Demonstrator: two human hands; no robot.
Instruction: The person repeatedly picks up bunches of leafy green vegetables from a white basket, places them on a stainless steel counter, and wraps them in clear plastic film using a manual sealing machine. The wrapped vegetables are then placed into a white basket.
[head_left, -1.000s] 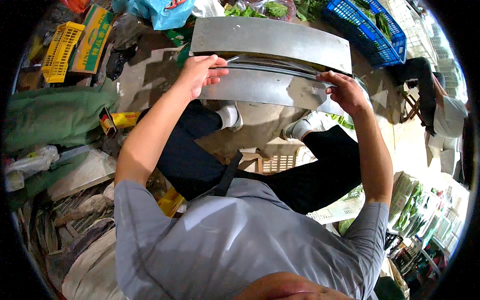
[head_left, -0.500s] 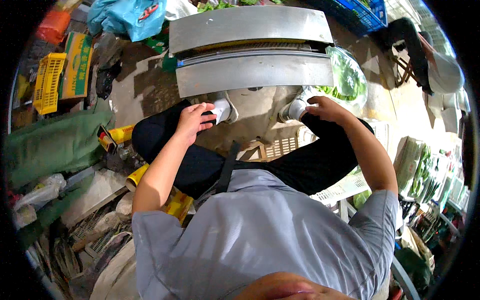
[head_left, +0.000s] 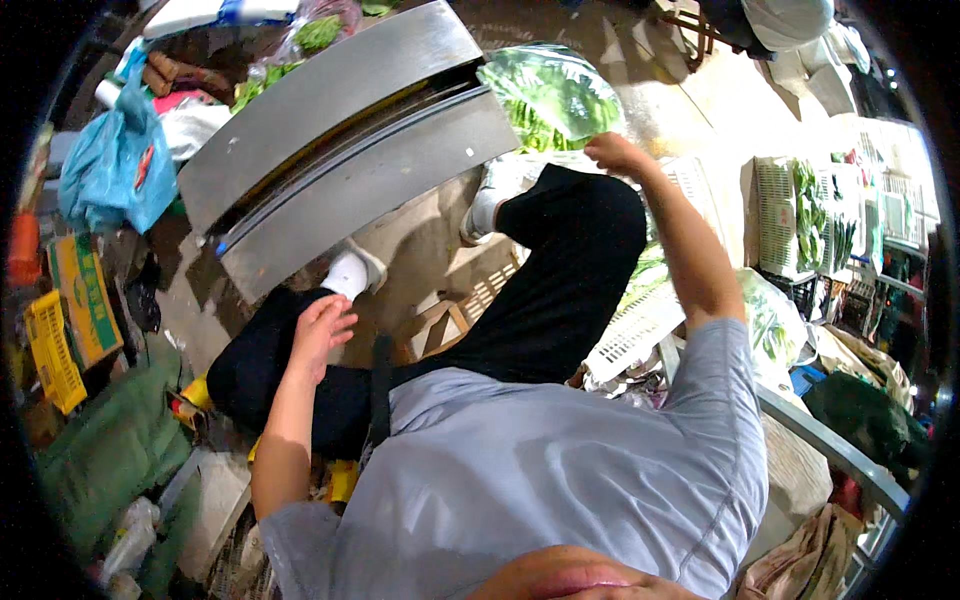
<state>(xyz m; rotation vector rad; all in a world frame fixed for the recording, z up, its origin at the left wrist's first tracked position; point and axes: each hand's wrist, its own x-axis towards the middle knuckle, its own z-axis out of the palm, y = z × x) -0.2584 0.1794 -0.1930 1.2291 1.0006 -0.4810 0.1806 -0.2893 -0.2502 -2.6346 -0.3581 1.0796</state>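
Note:
My left hand is over my left knee, fingers spread and holding nothing. My right hand is beyond my right knee, at the near right edge of a clear plastic bag of leafy greens. Its fingers look bent toward the bag, but their tips do not show clearly, so I cannot tell whether they grip or touch it. In front of my feet stands a low metal bench-like unit. A dark slot runs between its two silver panels, and neither hand touches it.
At the far left are a blue plastic bag, a yellow basket and a yellow-green carton. White crates of greens stand to the right. A metal rail runs behind my right arm, and a pale crate lies beside my right leg.
My view has turned to the right, so the metal unit appears tilted and farther left. My right hand has moved outward from above my shin to the bag of greens. My left hand stays open.

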